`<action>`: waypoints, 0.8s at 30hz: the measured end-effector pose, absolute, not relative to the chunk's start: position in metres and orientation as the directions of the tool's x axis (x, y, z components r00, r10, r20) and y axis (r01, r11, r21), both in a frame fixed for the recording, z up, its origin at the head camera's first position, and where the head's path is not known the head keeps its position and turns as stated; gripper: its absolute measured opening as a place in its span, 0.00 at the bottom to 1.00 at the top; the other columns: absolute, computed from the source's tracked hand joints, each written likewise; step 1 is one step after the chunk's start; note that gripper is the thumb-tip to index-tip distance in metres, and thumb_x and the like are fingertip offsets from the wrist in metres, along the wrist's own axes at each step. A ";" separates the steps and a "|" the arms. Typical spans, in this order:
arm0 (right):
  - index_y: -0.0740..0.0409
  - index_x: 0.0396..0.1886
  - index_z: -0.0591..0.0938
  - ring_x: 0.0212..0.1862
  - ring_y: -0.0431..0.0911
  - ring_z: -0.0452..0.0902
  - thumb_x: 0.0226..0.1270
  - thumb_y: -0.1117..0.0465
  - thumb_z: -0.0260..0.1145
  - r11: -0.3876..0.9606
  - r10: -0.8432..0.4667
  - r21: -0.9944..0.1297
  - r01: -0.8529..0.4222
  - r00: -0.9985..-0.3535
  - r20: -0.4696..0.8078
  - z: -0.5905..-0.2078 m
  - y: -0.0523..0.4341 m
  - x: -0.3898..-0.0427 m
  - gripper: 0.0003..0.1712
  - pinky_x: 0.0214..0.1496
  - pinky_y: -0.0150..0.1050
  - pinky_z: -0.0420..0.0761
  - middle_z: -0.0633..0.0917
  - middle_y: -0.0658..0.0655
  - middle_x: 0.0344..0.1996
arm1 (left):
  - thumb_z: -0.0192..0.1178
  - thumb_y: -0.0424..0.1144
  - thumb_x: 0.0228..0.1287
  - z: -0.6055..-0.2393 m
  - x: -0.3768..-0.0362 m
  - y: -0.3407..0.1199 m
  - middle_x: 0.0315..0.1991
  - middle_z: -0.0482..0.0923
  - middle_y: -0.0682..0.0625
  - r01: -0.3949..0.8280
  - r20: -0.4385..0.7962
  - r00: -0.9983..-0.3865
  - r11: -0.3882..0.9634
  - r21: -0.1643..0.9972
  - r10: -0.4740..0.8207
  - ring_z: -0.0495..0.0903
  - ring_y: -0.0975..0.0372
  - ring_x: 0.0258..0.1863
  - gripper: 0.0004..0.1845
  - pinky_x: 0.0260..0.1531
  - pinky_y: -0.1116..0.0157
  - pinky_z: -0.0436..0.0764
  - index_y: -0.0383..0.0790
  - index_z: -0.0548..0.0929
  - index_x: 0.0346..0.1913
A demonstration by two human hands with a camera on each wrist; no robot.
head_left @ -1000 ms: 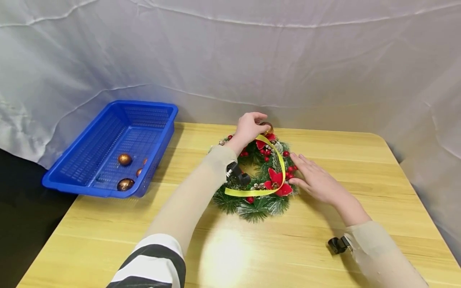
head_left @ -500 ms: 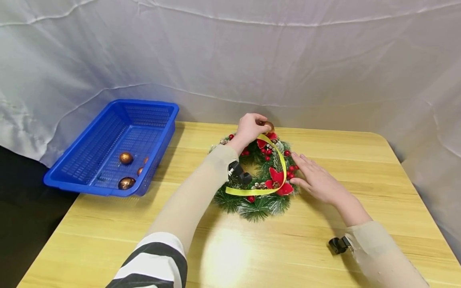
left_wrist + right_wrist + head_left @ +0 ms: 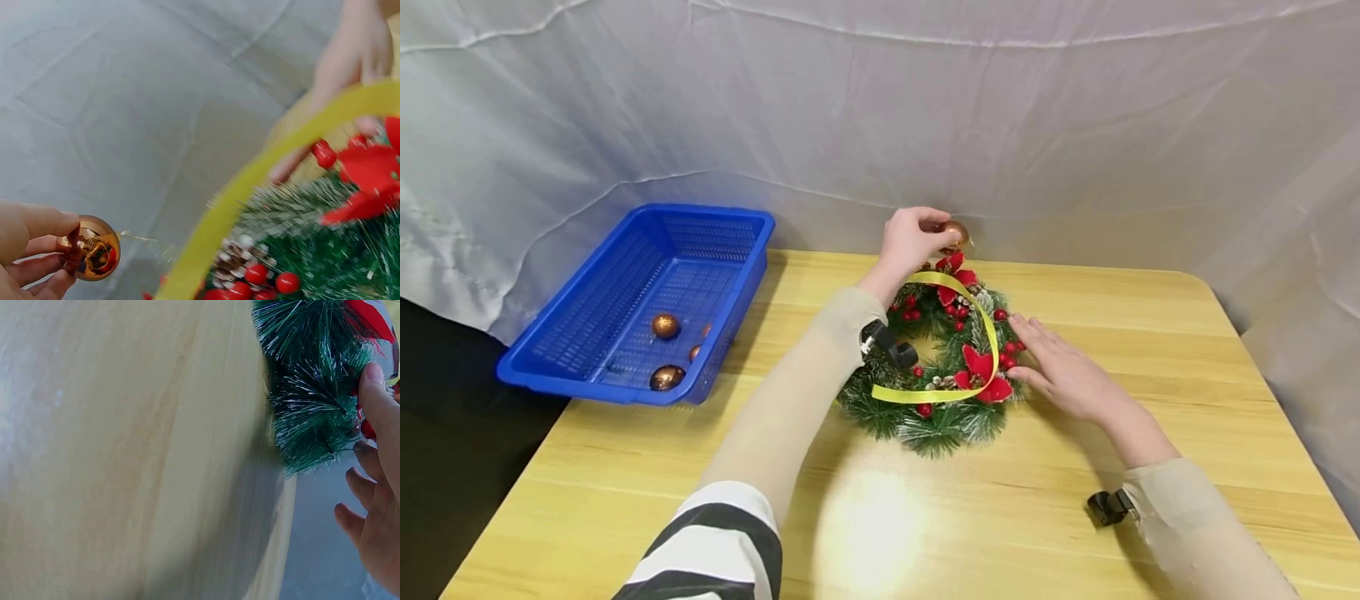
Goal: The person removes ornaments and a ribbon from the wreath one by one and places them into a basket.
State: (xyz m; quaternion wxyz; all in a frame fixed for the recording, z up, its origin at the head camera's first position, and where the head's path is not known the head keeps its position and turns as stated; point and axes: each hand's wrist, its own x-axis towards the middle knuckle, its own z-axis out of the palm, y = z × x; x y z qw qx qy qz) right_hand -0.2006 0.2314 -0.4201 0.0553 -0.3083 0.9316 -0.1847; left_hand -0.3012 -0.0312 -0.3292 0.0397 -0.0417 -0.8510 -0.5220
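The copper-coloured ball (image 3: 956,232) is located at the far edge of the wreath (image 3: 936,427), near the upper red flower (image 3: 951,268). The left hand (image 3: 910,243) grasps the ball between thumb and fingers; a thin gold thread (image 3: 139,237) extends from the ball toward the wreath. The right hand (image 3: 1071,375) is positioned at the right side of the wreath: fingers extended, grasping nothing, thumb tip against the greenery. The yellow ribbon (image 3: 993,337) arcs across the right half of the wreath and over the lower red flower (image 3: 981,375). The wreath lies flat on the wooden table (image 3: 1037,525). Well to the left of the wreath is the blue basket (image 3: 561,385), containing several copper-coloured balls (image 3: 665,325). Beyond the wreath hangs a pale grey curtain (image 3: 880,108).
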 end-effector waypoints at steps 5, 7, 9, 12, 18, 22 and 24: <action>0.55 0.77 0.45 0.73 0.61 0.42 0.73 0.42 0.50 0.745 -0.589 -0.383 -0.546 -0.808 0.006 -0.420 0.232 -0.204 0.43 0.72 0.55 0.44 0.46 0.55 0.75 | 0.71 0.40 0.55 -0.309 -0.293 -0.039 0.44 0.84 0.50 0.149 0.152 -0.988 0.358 0.922 0.020 0.80 0.65 0.43 0.19 0.42 0.72 0.77 0.39 0.84 0.50; 0.53 0.77 0.45 0.73 0.59 0.42 0.72 0.42 0.51 0.751 -0.580 -0.384 -0.537 -0.815 0.004 -0.420 0.233 -0.205 0.43 0.71 0.57 0.46 0.46 0.54 0.75 | 0.71 0.39 0.55 -0.301 -0.290 -0.043 0.44 0.84 0.50 0.162 0.162 -0.986 0.317 0.935 0.027 0.80 0.65 0.43 0.19 0.43 0.72 0.77 0.39 0.84 0.50; 0.52 0.77 0.45 0.74 0.58 0.41 0.72 0.42 0.52 0.757 -0.574 -0.382 -0.531 -0.819 0.000 -0.421 0.234 -0.205 0.43 0.71 0.58 0.47 0.46 0.53 0.75 | 0.72 0.38 0.54 -0.293 -0.286 -0.048 0.44 0.84 0.50 0.173 0.170 -0.985 0.277 0.945 0.033 0.80 0.64 0.43 0.19 0.43 0.72 0.78 0.38 0.84 0.50; 0.52 0.77 0.46 0.74 0.58 0.41 0.72 0.42 0.52 0.758 -0.572 -0.380 -0.530 -0.820 0.003 -0.421 0.235 -0.206 0.43 0.71 0.58 0.48 0.47 0.53 0.75 | 0.71 0.37 0.55 -0.282 -0.279 -0.057 0.44 0.84 0.48 0.205 0.201 -0.979 0.223 0.953 0.042 0.80 0.63 0.43 0.19 0.43 0.71 0.78 0.37 0.84 0.50; 0.52 0.77 0.44 0.73 0.60 0.41 0.73 0.42 0.51 0.755 -0.576 -0.388 -0.529 -0.817 -0.005 -0.421 0.237 -0.206 0.43 0.71 0.58 0.47 0.44 0.53 0.75 | 0.71 0.36 0.55 -0.263 -0.266 -0.084 0.44 0.83 0.48 0.238 0.240 -0.971 0.176 0.955 0.012 0.80 0.62 0.43 0.20 0.46 0.69 0.77 0.36 0.83 0.51; 0.51 0.77 0.45 0.73 0.60 0.42 0.73 0.42 0.51 0.755 -0.574 -0.388 -0.528 -0.819 -0.003 -0.421 0.238 -0.206 0.43 0.71 0.59 0.47 0.44 0.52 0.75 | 0.71 0.34 0.54 -0.253 -0.258 -0.107 0.44 0.83 0.47 0.237 0.247 -0.968 0.162 0.958 -0.042 0.80 0.60 0.44 0.20 0.48 0.68 0.77 0.36 0.83 0.51; 0.51 0.77 0.45 0.73 0.60 0.42 0.73 0.42 0.51 0.757 -0.572 -0.387 -0.527 -0.820 -0.003 -0.421 0.238 -0.206 0.43 0.71 0.58 0.47 0.44 0.52 0.75 | 0.72 0.33 0.53 -0.250 -0.253 -0.120 0.43 0.83 0.46 0.244 0.258 -0.963 0.157 0.957 -0.077 0.80 0.59 0.44 0.19 0.48 0.67 0.77 0.35 0.83 0.50</action>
